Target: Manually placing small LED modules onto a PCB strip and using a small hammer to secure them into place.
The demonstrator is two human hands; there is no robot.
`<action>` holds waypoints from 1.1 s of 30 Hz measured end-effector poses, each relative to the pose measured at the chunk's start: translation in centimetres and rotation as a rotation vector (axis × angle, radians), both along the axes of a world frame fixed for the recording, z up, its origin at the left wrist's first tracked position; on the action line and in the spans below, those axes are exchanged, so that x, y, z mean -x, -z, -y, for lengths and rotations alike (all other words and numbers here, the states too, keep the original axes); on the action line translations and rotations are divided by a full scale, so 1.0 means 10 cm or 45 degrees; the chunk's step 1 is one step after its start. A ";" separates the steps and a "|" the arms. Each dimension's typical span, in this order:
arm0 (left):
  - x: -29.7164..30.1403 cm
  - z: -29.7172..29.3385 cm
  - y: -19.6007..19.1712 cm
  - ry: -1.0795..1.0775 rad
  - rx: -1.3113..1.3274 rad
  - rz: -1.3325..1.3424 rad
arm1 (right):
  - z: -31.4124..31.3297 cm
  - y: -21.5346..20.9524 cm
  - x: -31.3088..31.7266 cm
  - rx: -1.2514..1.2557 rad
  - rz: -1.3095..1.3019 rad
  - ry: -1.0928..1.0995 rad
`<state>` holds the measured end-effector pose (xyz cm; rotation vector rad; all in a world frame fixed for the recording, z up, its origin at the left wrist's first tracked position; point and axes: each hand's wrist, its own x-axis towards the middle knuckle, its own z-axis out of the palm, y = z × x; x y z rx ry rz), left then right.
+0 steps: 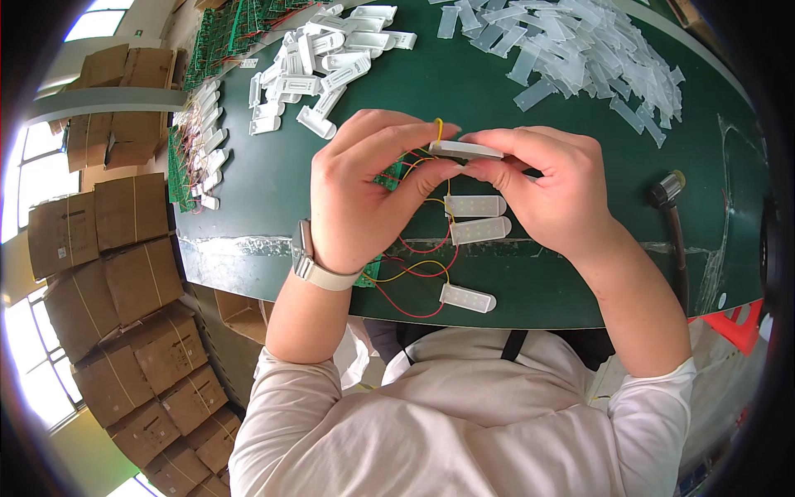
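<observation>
Above the green table, both hands pinch a small white plastic light module (465, 150) with wires. My left hand (344, 186), with a watch on its wrist, is closed at the module's left end, beside a looped yellow wire (439, 128). At the other end my right hand (563, 186) grips it between thumb and fingers. Below them lie a white module (474, 206), a second module (480, 231) and, closer to me, a third module (468, 298). Red and yellow wires run from these toward green circuit boards (367, 273), partly hidden behind my left hand and wrist.
A heap of white plastic housings (323, 74) lies at the far left, clear plastic strips (580, 58) at the far right. Wired modules (211, 157) and green boards (236, 37) line the left edge. A black-handled tool (675, 224) lies right. Cardboard boxes (137, 207) stand left.
</observation>
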<state>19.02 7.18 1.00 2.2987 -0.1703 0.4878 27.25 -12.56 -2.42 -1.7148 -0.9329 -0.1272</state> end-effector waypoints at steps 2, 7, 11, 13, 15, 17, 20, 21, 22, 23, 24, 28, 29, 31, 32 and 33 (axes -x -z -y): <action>0.00 0.02 -0.01 0.022 -0.030 0.071 | -0.01 -0.02 0.00 -0.008 0.045 -0.006; -0.02 -0.02 0.00 0.001 -0.044 0.173 | -0.06 -0.01 0.02 -0.077 0.060 0.008; -0.01 -0.01 0.03 -0.007 0.004 0.177 | -0.03 -0.06 0.04 -0.033 0.132 0.017; -0.01 0.00 0.04 -0.006 0.041 0.186 | -0.02 -0.07 0.04 0.004 0.135 0.010; 0.01 0.01 0.04 -0.040 0.042 0.144 | -0.02 -0.04 0.04 0.004 0.196 0.037; -0.01 0.00 0.05 -0.065 0.040 0.176 | -0.10 0.02 0.05 -0.048 0.166 0.058; -0.01 -0.04 0.06 -0.079 0.048 0.175 | -0.09 0.03 0.00 -0.043 0.141 0.027; -0.01 -0.05 0.06 -0.069 0.048 0.142 | -0.08 0.02 -0.02 0.003 0.145 -0.025; -0.01 -0.04 0.06 -0.074 0.050 0.146 | -0.07 0.02 -0.03 0.005 0.149 -0.030; -0.01 -0.04 0.06 -0.074 0.054 0.131 | -0.06 0.02 -0.02 -0.002 0.107 -0.031; -0.01 -0.04 0.06 -0.076 0.058 0.116 | -0.06 0.01 -0.01 -0.009 0.064 -0.034; 0.01 -0.07 0.05 -0.050 0.071 0.072 | -0.08 0.03 -0.02 -0.039 0.176 -0.015; 0.02 -0.05 0.04 -0.069 0.048 0.054 | -0.06 0.02 -0.02 -0.023 0.156 -0.010; 0.01 -0.02 0.05 -0.102 0.028 0.043 | -0.04 0.01 -0.03 -0.004 0.143 -0.019; -0.01 -0.03 0.06 -0.100 0.038 0.087 | -0.04 0.01 -0.05 -0.004 0.129 -0.016; -0.03 -0.03 0.07 -0.096 0.048 0.131 | -0.04 0.00 -0.06 -0.005 0.115 -0.012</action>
